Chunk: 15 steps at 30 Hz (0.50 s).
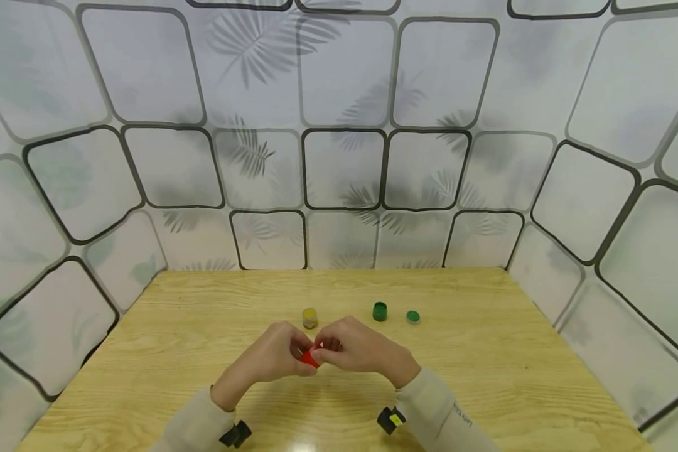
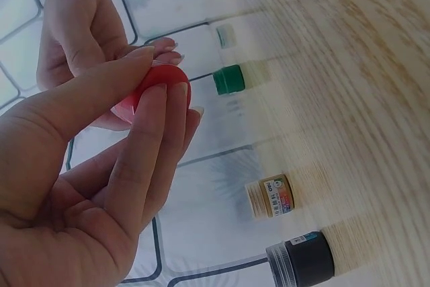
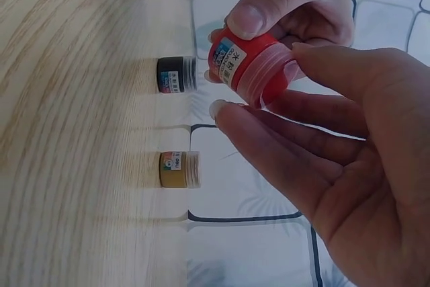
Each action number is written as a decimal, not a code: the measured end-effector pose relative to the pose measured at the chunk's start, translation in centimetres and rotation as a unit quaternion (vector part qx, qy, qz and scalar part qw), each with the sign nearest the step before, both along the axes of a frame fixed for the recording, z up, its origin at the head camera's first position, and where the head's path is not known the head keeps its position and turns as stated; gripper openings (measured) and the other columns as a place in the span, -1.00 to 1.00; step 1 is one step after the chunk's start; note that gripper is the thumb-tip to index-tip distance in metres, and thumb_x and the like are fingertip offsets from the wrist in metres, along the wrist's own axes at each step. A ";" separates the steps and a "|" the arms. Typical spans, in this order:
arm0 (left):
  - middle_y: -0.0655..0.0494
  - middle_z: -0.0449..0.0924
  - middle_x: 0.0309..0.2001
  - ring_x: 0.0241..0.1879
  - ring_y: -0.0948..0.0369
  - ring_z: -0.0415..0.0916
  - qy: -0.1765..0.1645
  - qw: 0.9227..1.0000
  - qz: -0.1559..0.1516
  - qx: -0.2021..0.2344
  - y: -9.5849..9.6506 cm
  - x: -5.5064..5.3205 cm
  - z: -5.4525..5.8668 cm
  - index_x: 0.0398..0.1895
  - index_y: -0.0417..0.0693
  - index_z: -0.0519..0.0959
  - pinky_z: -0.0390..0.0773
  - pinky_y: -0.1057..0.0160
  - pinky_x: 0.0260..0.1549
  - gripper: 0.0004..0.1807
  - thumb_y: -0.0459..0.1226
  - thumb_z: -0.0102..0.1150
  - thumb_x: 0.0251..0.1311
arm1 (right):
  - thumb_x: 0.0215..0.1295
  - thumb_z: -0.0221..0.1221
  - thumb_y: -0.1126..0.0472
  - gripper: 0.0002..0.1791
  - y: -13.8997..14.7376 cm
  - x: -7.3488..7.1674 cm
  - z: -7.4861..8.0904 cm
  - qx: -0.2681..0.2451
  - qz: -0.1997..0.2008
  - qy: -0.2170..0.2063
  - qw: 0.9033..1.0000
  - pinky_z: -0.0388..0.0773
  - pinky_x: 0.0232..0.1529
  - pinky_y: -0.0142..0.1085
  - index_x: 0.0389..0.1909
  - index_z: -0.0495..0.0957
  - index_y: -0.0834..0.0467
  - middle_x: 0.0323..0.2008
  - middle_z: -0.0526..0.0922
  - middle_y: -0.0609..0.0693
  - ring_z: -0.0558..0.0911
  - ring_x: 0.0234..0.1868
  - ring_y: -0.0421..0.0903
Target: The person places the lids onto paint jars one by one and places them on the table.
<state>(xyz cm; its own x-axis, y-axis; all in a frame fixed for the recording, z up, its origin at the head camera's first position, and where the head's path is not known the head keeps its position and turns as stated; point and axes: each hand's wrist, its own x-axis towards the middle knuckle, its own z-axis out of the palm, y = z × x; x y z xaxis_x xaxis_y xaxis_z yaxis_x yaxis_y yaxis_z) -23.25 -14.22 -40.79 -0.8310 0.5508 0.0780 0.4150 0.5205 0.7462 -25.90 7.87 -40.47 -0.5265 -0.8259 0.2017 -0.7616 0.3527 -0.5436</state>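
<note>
A small red paint jar [image 3: 232,55] with a clear ridged lid [image 3: 269,75] is held up over the table, tilted. My left hand [image 1: 285,353] grips its red body between thumb and fingers. Thumb and fingers of my right hand [image 1: 358,345] pinch around the lid, which sits on the jar. The left wrist view shows the red jar's round base [image 2: 171,78] under my left fingertips, with the right hand [image 2: 84,38] behind it. Just beyond both hands stands a yellow-brown paint jar [image 1: 309,318].
A green paint jar [image 1: 380,311] stands uncovered, its green-stained lid [image 1: 413,317] lying to its right. A black paint jar [image 3: 176,74] stands near the yellow-brown one, out of sight in the head view. The wooden table [image 1: 486,376] meets a patterned curtain [image 1: 344,169] at the back and sides.
</note>
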 end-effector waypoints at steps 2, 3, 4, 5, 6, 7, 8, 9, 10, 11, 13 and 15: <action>0.03 0.81 -0.34 -0.42 0.22 0.73 -0.002 1.000 0.000 0.000 0.0 0.0 0.0 -0.27 -0.10 0.81 0.66 0.40 -0.46 -0.82 -0.33 0.57 0.04 | 0.54 0.17 0.10 -0.76 0.0 0.0 0.0 0.006 -0.010 -0.013 1.000 0.58 -0.32 -0.57 -0.12 0.74 0.15 -0.30 0.80 -0.03 0.63 -0.41 -0.37; 0.03 0.81 -0.34 -0.43 0.22 0.73 -0.003 1.000 0.000 0.001 0.0 0.0 0.0 -0.27 -0.11 0.81 0.66 0.40 -0.46 -0.83 -0.33 0.57 0.04 | 0.55 0.16 0.08 -0.74 0.0 0.0 0.0 0.010 -0.016 -0.019 1.000 0.59 -0.31 -0.57 -0.09 0.73 0.15 -0.28 0.80 -0.03 0.65 -0.40 -0.37; 0.04 0.81 -0.34 -0.42 0.22 0.73 -0.003 1.000 0.001 0.000 0.0 0.0 0.1 -0.28 -0.10 0.81 0.66 0.40 -0.46 -0.83 -0.33 0.57 0.04 | 0.55 0.16 0.06 -0.73 0.1 0.0 0.0 0.013 -0.022 -0.025 0.999 0.59 -0.30 -0.56 -0.06 0.72 0.15 -0.25 0.81 -0.02 0.67 -0.37 -0.36; 0.04 0.81 -0.35 -0.42 0.22 0.73 -0.002 1.000 0.000 0.000 0.0 0.0 0.1 -0.28 -0.10 0.81 0.66 0.40 -0.46 -0.84 -0.33 0.57 0.04 | 0.54 0.18 0.05 -0.72 0.1 0.1 0.1 0.016 -0.028 -0.030 0.999 0.60 -0.28 -0.56 -0.03 0.71 0.15 -0.21 0.82 -0.02 0.69 -0.34 -0.35; 0.04 0.81 -0.35 -0.42 0.22 0.73 -0.002 1.000 0.000 0.000 0.0 0.0 0.1 -0.28 -0.11 0.81 0.66 0.40 -0.45 -0.84 -0.33 0.57 0.04 | 0.52 0.20 0.04 -0.72 0.2 0.1 0.1 0.017 -0.031 -0.032 0.999 0.62 -0.25 -0.56 0.00 0.70 0.14 -0.18 0.82 -0.01 0.71 -0.30 -0.34; 0.04 0.81 -0.35 -0.42 0.23 0.73 -0.002 1.000 0.000 0.000 0.0 0.0 0.1 -0.28 -0.11 0.81 0.66 0.40 -0.45 -0.84 -0.34 0.57 0.04 | 0.50 0.22 0.06 -0.73 0.2 0.1 0.2 0.017 -0.033 -0.033 0.999 0.62 -0.23 -0.56 0.03 0.69 0.13 -0.14 0.81 -0.01 0.72 -0.26 -0.33; 0.04 0.81 -0.35 -0.42 0.23 0.73 -0.001 1.000 0.000 0.000 0.0 0.0 0.1 -0.29 -0.11 0.80 0.66 0.41 -0.45 -0.84 -0.34 0.57 0.05 | 0.48 0.25 0.08 -0.73 0.3 0.1 0.3 0.015 -0.033 -0.032 0.999 0.63 -0.22 -0.56 0.04 0.68 0.13 -0.10 0.80 -0.01 0.73 -0.23 -0.32; 0.04 0.81 -0.35 -0.42 0.24 0.73 -0.001 1.000 0.000 -0.001 0.0 0.0 0.1 -0.29 -0.11 0.80 0.66 0.41 -0.44 -0.84 -0.34 0.57 0.05 | 0.46 0.27 0.11 -0.74 0.4 0.1 0.3 0.011 -0.032 -0.031 0.999 0.63 -0.21 -0.57 0.05 0.68 0.12 -0.07 0.79 -0.01 0.74 -0.19 -0.30; 0.04 0.81 -0.35 -0.42 0.24 0.73 0.000 1.000 0.000 0.000 0.0 0.0 0.2 -0.29 -0.12 0.80 0.66 0.42 -0.44 -0.84 -0.34 0.57 0.05 | 0.43 0.30 0.14 -0.74 0.4 0.2 0.4 0.006 -0.028 -0.030 0.999 0.64 -0.21 -0.57 0.05 0.67 0.12 -0.05 0.78 -0.01 0.74 -0.17 -0.28; 0.03 0.81 -0.34 -0.42 0.24 0.73 0.000 1.000 0.000 0.001 0.0 0.0 0.2 -0.28 -0.14 0.80 0.66 0.42 -0.44 -0.84 -0.34 0.57 0.05 | 0.41 0.32 0.18 -0.74 0.5 0.2 0.4 0.002 -0.022 -0.029 0.999 0.64 -0.21 -0.57 0.06 0.67 0.12 -0.03 0.76 0.00 0.75 -0.15 -0.25; 0.02 0.81 -0.34 -0.42 0.24 0.73 0.001 1.000 0.000 0.001 0.0 0.0 0.3 -0.28 -0.16 0.79 0.66 0.43 -0.44 -0.83 -0.34 0.57 0.04 | 0.37 0.35 0.24 -0.73 0.5 0.2 0.6 -0.004 -0.011 -0.025 1.000 0.64 -0.21 -0.57 0.06 0.67 0.12 -0.01 0.74 0.00 0.75 -0.10 -0.21; 0.02 0.81 -0.34 -0.42 0.26 0.73 0.002 1.000 0.002 0.000 0.0 0.1 0.3 -0.28 -0.17 0.79 0.66 0.44 -0.44 -0.82 -0.35 0.57 0.04 | 0.33 0.37 0.28 -0.71 0.5 0.2 0.7 -0.005 -0.001 -0.021 1.000 0.64 -0.20 -0.57 0.05 0.67 0.12 0.00 0.71 0.01 0.75 -0.08 -0.19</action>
<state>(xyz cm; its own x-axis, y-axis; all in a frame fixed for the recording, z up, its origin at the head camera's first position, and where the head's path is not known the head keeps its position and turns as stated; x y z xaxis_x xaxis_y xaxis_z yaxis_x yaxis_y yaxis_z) -23.19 -14.26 -40.49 -0.8324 0.5482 0.0815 0.4164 0.5216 0.7447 -25.68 8.37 -39.81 -0.5372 -0.8222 0.1880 -0.7368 0.3490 -0.5791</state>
